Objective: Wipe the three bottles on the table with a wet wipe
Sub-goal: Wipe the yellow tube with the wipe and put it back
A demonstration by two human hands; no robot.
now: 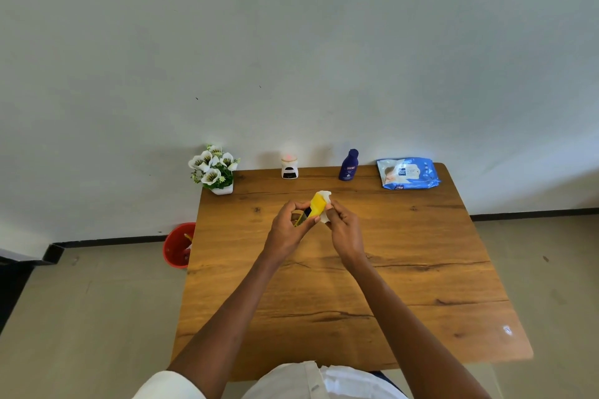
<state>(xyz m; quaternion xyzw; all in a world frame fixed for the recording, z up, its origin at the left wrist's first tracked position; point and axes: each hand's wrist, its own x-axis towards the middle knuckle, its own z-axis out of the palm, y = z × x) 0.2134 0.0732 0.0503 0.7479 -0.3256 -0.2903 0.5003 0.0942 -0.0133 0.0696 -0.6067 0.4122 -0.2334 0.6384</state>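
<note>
In the middle of the frame, above the worktop (421, 269), your left hand (287, 227) has its grip closed around the yellow bottle (316, 206) to keep it still, so your right hand (345, 228), pinching the wet wipe (325, 196), can rub its top.

Far edge of wooden table (421, 269) is crowded: flower pot (216, 172), small white bottle (289, 168), blue bottle (348, 165) & wipes pack (409, 173) in a row w/ gaps between. Table's mid & near parts lie bare either side of both forearms.
</note>
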